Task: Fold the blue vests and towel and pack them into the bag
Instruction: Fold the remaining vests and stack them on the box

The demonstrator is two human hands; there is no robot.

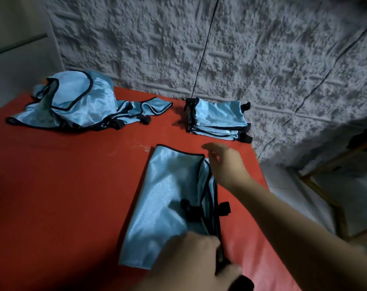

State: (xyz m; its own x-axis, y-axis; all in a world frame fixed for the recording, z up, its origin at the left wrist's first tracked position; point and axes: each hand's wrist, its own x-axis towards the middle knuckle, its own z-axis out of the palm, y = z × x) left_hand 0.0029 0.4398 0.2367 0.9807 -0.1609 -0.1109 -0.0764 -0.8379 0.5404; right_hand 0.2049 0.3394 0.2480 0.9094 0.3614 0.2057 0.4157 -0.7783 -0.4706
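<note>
Left hand (196, 252) fingers curling, pinching near edge of the vest (170, 204); right hand (225, 164) hovering loose-fingered over its far corner. Vest lying mid table (63, 185); folded stack (217, 120) beyond it, unfolded pile (79, 101) far left of it

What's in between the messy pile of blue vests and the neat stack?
Nothing but bare red table. The head view shows a clear gap between the messy pile and the folded stack.
</note>
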